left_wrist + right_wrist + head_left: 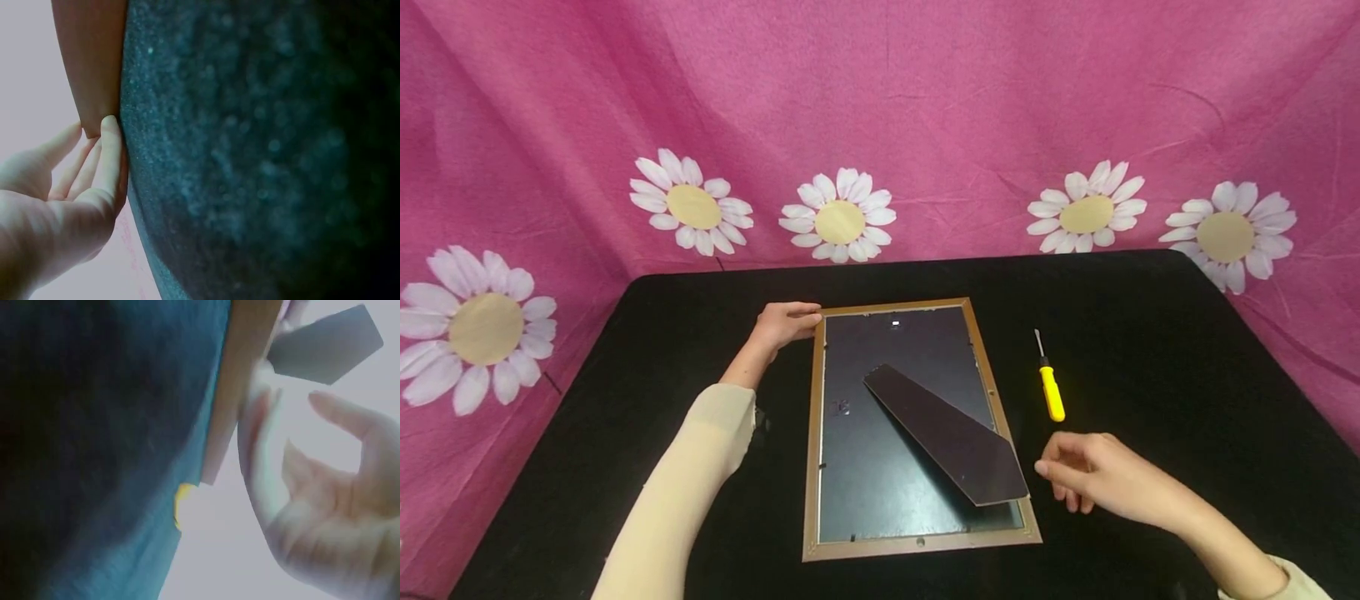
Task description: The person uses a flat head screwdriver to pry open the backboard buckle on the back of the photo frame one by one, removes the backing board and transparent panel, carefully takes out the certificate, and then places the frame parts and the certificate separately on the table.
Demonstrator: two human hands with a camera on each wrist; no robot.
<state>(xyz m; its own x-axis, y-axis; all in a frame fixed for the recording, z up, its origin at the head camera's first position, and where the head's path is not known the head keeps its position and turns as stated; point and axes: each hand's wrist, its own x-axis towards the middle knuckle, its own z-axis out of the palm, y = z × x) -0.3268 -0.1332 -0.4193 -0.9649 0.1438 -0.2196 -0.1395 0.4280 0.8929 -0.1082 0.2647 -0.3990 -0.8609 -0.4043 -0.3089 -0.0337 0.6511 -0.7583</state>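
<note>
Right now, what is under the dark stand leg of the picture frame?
Under the stand leg is the picture frame's dark back panel, visible around it; the wide end overlaps the right border. Covered parts cannot be seen.

One frame [815, 433], bearing one stand [955, 437]. One screwdriver [1052, 392], right of the frame. Two hands: a left hand [784, 325] at the frame's far left corner, a right hand [1097, 475] beside its right edge. Two sleeves [688, 475], one on either side of the frame. One table [1150, 358], under the frame. One cloth [955, 125] beyond the frame, with five flowers [839, 222]: two left of the frame, one behind, two right.
</note>
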